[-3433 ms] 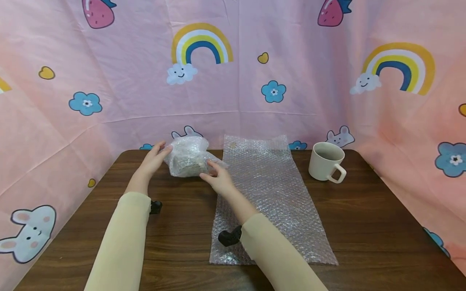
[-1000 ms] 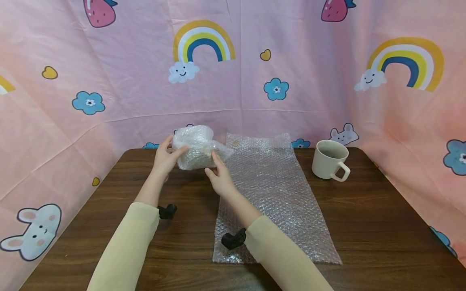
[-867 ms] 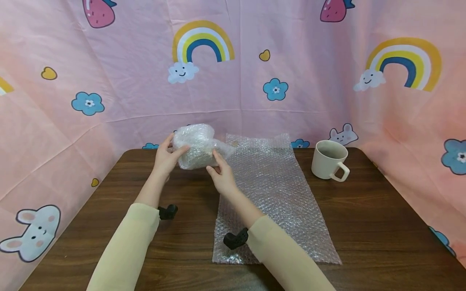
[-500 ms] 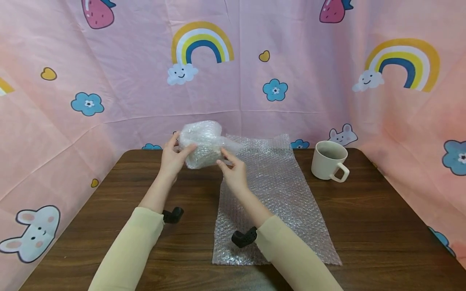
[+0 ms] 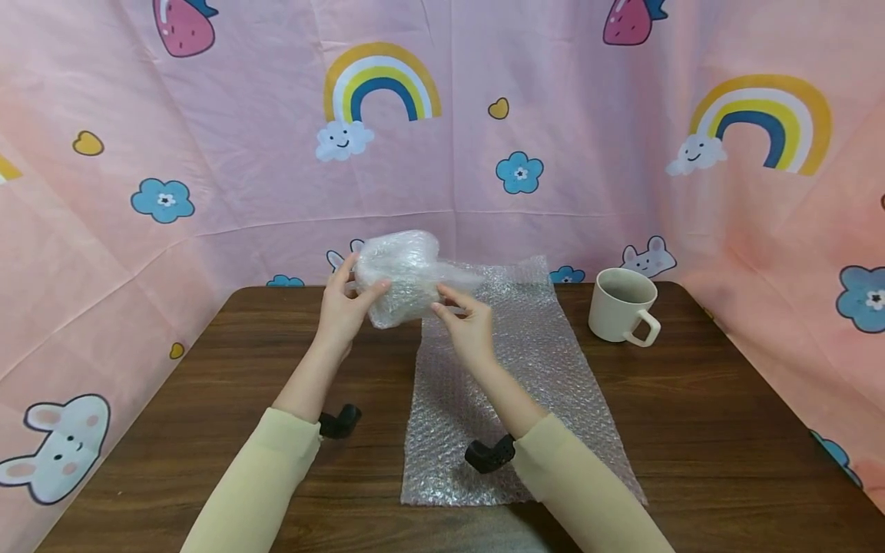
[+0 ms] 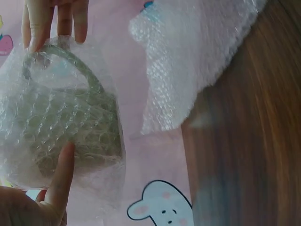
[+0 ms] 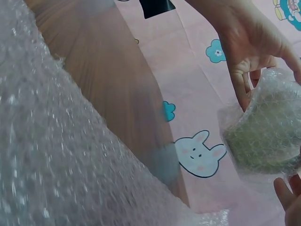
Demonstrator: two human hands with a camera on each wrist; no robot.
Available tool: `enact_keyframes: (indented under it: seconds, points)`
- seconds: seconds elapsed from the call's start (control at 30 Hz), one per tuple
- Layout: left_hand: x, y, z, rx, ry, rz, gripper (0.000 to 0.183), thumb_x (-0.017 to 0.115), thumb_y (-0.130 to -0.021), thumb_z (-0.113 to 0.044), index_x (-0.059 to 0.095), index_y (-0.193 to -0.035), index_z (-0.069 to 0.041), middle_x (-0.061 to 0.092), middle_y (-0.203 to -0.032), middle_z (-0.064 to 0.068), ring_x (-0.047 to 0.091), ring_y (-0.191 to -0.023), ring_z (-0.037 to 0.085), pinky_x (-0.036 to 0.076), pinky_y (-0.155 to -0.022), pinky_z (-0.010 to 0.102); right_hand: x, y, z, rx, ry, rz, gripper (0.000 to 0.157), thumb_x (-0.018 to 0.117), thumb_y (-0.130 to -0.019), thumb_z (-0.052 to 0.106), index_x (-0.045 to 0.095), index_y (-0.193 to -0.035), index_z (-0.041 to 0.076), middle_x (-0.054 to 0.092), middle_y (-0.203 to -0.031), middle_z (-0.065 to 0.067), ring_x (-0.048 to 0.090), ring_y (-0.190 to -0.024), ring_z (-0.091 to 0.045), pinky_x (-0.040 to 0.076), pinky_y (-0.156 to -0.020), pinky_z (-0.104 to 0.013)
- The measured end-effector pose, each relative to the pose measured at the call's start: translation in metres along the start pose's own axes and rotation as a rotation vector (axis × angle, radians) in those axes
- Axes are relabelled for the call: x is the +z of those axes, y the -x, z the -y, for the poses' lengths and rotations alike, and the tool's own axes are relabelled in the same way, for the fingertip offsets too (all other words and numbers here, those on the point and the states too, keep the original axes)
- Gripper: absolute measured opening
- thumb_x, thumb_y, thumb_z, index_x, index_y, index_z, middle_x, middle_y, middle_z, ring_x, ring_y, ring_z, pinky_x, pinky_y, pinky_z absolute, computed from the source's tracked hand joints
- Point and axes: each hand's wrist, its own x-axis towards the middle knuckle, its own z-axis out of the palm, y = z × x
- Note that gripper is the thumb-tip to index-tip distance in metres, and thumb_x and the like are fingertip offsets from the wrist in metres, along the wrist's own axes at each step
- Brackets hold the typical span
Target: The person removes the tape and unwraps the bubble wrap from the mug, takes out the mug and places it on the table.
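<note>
I have both hands on the bubble-wrapped mug (image 5: 406,278), which seems to be held up off the desk (image 5: 698,415), left of the middle of its far edge. My left hand (image 5: 339,313) grips the body from the left, thumb on the near face, fingers reaching round the far side; my right hand (image 5: 472,329) pinches the opposite end between thumb and fingers. From my left wrist I can make out a handle (image 6: 81,65) through the plastic, just where that right pinch lies. To do this well, I should let the left grip bear most of the weight, since it spans the broad body, and use the right mainly to steady and turn, because a pinch on a handle through slippery film could slide. Even, light pressure matters: a hard squeeze may pop the bubbles or bunch the layers, while too little could let the mug shift inside its wrap. The loose flap (image 5: 458,276) sticks out past my right fingers, so I would catch it under them rather than tug it. The bubble-wrap sheet (image 5: 546,384) lies flat from the far edge toward the near one; whether the bundle brushes its far left corner I cannot tell. The cream mug (image 5: 611,311) stands upright, well apart near the far right corner, safely outside my elbow room.
</note>
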Motion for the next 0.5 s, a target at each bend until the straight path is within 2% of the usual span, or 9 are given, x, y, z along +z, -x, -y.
enact_keyframes:
  seconds: [0.27, 0.5]
  points:
    - [0.008, 0.008, -0.008, -0.009, 0.041, 0.072, 0.079, 0.069, -0.090, -0.026, 0.023, -0.154, -0.021, 0.032, -0.137, 0.016, 0.044, -0.093, 0.020, 0.048, -0.073, 0.027, -0.021, 0.002, 0.008, 0.016, 0.002, 0.014, 0.031, 0.072, -0.081, -0.003, 0.068, -0.112, -0.005, 0.067, -0.107, -0.020, 0.065, -0.094, -0.034, 0.055, -0.075, -0.029]
    - [0.017, 0.015, -0.014, 0.007, 0.107, 0.123, 0.079, 0.069, -0.089, -0.018, 0.023, -0.154, -0.021, 0.030, -0.137, 0.017, 0.043, -0.100, 0.022, 0.052, -0.071, 0.024, -0.039, 0.008, 0.014, 0.032, 0.011, -0.005, 0.030, 0.075, -0.081, 0.004, 0.071, -0.111, 0.002, 0.070, -0.102, -0.012, 0.066, -0.090, -0.023, 0.055, -0.073, -0.028]
